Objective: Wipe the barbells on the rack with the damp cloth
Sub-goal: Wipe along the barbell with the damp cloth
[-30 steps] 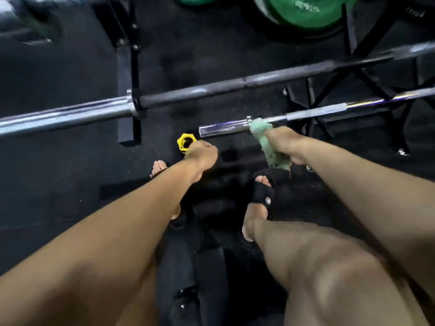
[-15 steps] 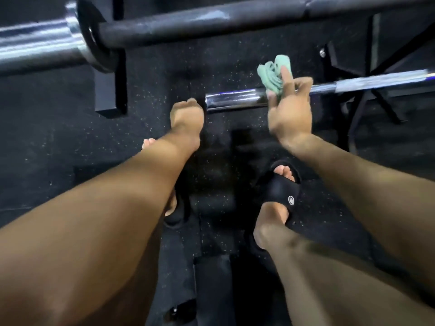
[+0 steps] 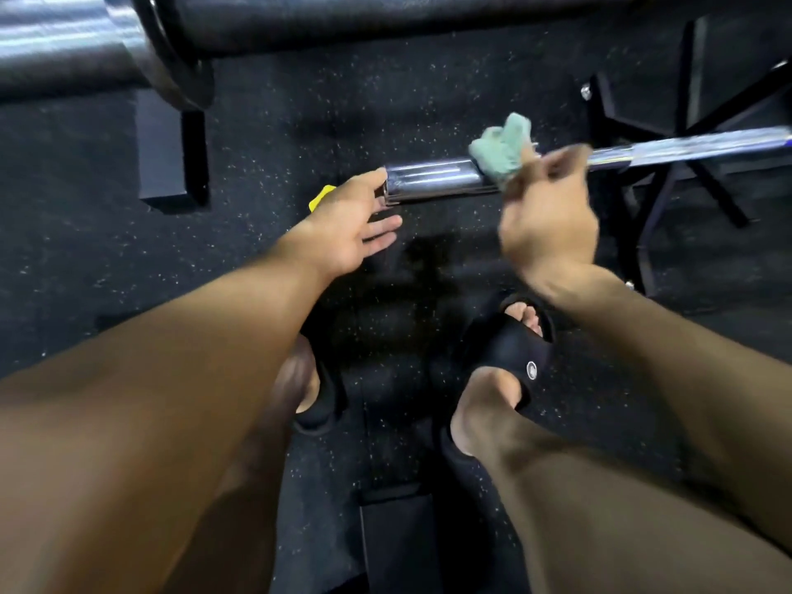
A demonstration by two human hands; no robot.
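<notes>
A chrome barbell (image 3: pixel 433 184) runs low across the middle, its sleeve end pointing left and its thin shaft stretching off to the right. My right hand (image 3: pixel 548 220) pinches a bunched green cloth (image 3: pixel 501 154) against the sleeve near its inner collar. My left hand (image 3: pixel 355 225) is spread with straight fingers at the sleeve's end face, thumb touching it. A second, thicker barbell (image 3: pixel 300 19) crosses the top of the view, close to the camera, its steel sleeve at the upper left.
A yellow collar clip (image 3: pixel 319 202) peeks out behind my left hand on the black speckled rubber floor. A black rack post base (image 3: pixel 171 160) stands at left, black rack legs (image 3: pixel 668 195) at right. My feet in black slides are below.
The view has dropped closer to the lower bar. My left hand uncurled and now touches the sleeve end. My right hand shifted a little with the cloth on the sleeve.
</notes>
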